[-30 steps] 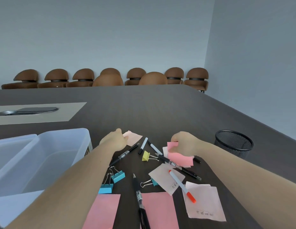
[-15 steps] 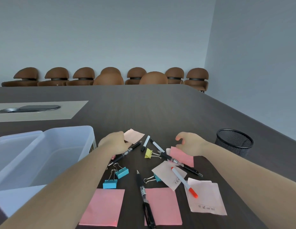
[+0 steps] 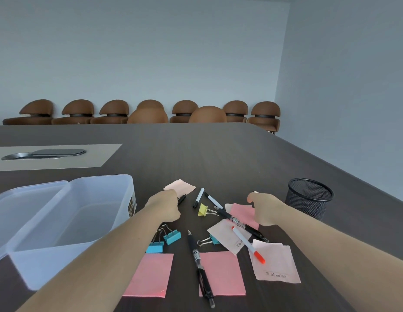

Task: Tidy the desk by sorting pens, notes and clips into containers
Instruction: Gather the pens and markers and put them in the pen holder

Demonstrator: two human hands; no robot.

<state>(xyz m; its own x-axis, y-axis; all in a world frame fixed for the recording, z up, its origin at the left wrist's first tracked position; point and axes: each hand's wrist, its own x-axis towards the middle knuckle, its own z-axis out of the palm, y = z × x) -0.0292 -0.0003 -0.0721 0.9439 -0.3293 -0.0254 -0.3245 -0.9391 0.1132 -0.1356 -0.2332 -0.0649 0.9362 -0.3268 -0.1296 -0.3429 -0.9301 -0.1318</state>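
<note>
My left hand (image 3: pixel 165 206) is closed around a black pen (image 3: pixel 182 198) whose end sticks out past my knuckles. My right hand (image 3: pixel 264 209) arches over a pink note (image 3: pixel 241 212), fingers apart and fingertips on its right edge. Between my hands lie two white pens (image 3: pixel 198 197), a yellow binder clip (image 3: pixel 202 209) and a black pen (image 3: pixel 241 224). Nearer me are blue clips (image 3: pixel 172 236), another black pen (image 3: pixel 200 266), an orange-capped pen (image 3: pixel 247 244), two pink notes (image 3: pixel 151 275) and pale notes (image 3: pixel 276 265).
A clear plastic bin (image 3: pixel 119 212) with a second one beside it stands at the left. A black mesh cup (image 3: pixel 308 200) stands at the right near the table's edge. A pale note (image 3: pixel 180 186) lies beyond my left hand. Brown chairs line the far side.
My left hand has shut on the black pen and turned it. My right hand let go of the pink note and now rests over its right edge.
</note>
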